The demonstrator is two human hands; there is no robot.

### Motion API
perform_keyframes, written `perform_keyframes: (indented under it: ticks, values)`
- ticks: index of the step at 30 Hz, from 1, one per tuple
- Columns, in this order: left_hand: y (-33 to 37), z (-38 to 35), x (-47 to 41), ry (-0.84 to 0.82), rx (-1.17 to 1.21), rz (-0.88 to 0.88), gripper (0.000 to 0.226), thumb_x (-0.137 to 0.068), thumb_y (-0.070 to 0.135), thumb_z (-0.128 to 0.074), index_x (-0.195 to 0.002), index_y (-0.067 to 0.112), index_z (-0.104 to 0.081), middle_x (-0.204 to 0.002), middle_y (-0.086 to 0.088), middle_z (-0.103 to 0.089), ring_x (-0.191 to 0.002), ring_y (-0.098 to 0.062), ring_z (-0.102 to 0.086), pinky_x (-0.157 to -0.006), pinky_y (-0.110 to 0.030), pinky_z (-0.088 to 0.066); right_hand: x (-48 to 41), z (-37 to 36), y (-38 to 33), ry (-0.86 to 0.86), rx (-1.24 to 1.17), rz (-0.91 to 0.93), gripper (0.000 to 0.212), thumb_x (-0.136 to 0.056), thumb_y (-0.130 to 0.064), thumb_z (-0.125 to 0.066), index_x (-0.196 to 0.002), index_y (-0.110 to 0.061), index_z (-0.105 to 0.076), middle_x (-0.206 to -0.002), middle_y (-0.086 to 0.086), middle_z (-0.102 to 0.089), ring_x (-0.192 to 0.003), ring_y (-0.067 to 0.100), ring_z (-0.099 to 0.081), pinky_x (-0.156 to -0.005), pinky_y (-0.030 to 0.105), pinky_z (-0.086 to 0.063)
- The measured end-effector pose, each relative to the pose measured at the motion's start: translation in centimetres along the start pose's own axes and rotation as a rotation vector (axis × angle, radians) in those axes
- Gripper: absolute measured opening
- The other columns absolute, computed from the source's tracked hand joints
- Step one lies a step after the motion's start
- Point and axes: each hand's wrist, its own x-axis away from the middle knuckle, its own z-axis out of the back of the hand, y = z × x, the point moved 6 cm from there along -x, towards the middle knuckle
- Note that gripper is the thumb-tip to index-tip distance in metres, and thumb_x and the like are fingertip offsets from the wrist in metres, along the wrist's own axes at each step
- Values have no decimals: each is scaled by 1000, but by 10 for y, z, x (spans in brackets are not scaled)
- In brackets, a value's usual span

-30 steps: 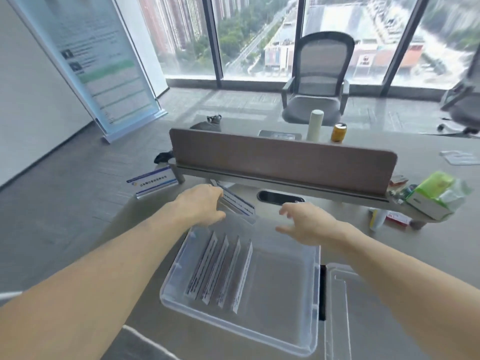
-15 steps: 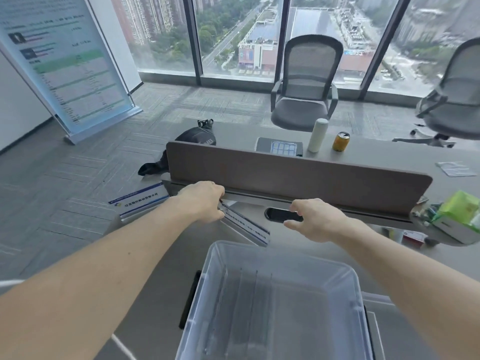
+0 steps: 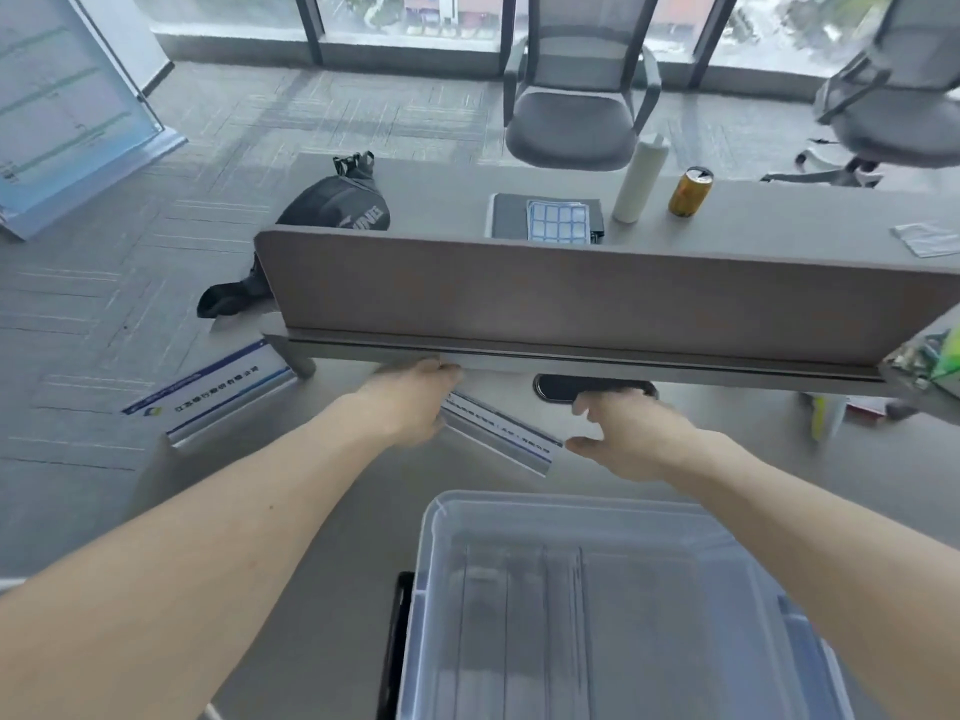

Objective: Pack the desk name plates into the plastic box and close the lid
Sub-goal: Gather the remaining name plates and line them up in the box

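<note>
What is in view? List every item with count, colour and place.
Plastic box: one, clear, near desk edge, lid off.
Name plates in box: several, blurred, flat on its floor.
Held name plate: one, white and silver, between both hands.
Spare name plate: one, white and blue, desk's left corner.
Divider panel: one, brown, across the desk.
Black bag: one, behind the divider.
Can: one, gold, far desk.
White bottle: one, beside the can.
Office chairs: two, grey, by the windows.
Left hand: gripping the plate's left end.
Right hand: at its right end.

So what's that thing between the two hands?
A desk name plate. The head view shows it slanting from the left hand, which holds one end, toward the right hand, just beyond the clear plastic box.
</note>
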Motion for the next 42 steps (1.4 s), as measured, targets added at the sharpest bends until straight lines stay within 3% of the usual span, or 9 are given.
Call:
perform_keyframes:
  ticks: [5,14,18,21,24,28,34,37,42]
  values:
    - [-12,-33,-29,22,11,-48,52,-93,18,-58,-143,16,-45,-140,-2,-53,-128,-27,-50,-99,-42,-48,-26,-32,3,-68,-54,8,64,-90,-50,-64,-145,-28,-42,-141,-5,-54,-126,21,-55,-99,35,-47]
    - [-26,-62,-37,200,180,-71,22,-89,11,-63,-110,16,-63,-113,1,-64,-107,-26,-60,-74,-34,-47,-58,-62,12,-100,-127,-3,66,-89,-45,-69,-145,-24,-42,-136,-3,-59,-120,25,-59,-96,39,-48]
    - [-46,-85,-31,273,680,202,10,-88,15,-72,-95,22,-71,-97,8,-70,-91,-16,-64,-76,-27,-49,-79,-63,18,-11,-317,-6,42,-87,-33,-75,-124,-19,-61,-112,-3,-62,-112,22,-62,-95,37,-50]
    - [-56,-111,-26,305,1064,452,9,-82,24,-79,-89,28,-76,-88,-3,-75,-74,-15,-65,-62,-23,-45,-97,-75,22,34,-387,-6,23,-88,-27,-74,-109,-21,-68,-105,-1,-67,-105,20,-65,-87,33,-51]
    - [-53,-123,-23,326,1267,484,11,-82,23,-82,-90,25,-76,-85,-3,-78,-59,-4,-58,-56,-18,-43,-101,-80,25,153,-493,-18,5,-91,-21,-70,-95,-18,-71,-95,0,-70,-93,19,-67,-70,22,-44]
    - [-48,-104,-15,378,1328,459,9,-82,22,-83,-90,22,-77,-86,0,-78,-74,-5,-65,-65,-20,-45,-83,-67,28,274,-669,-8,32,-90,-19,-72,-66,-26,-53,-75,-8,-64,-77,10,-65,-59,5,-39]
    - [-28,-26,11,420,1529,327,8,-83,18,-83,-83,24,-77,-81,3,-73,-78,-18,-64,-79,-34,-52,-23,-11,28,374,-1058,-31,23,-88,-37,-71,-78,-22,-56,-77,-9,-67,-77,16,-63,-90,53,-56]
    - [-13,24,33,469,1563,227,16,-83,13,-83,-81,27,-77,-93,-5,-79,-90,-23,-71,-100,-49,-53,18,32,20,423,-1114,65,21,-95,-32,-67,-91,-12,-59,-90,11,-70,-81,18,-63,-85,54,-58]
    - [21,94,76,542,1573,151,11,-82,12,-81,-84,21,-74,-93,-7,-80,-95,-32,-76,-84,-47,-62,81,88,20,463,-1141,184,15,-96,-31,-63,-98,-18,-70,-99,2,-77,-96,24,-74,-78,39,-64]
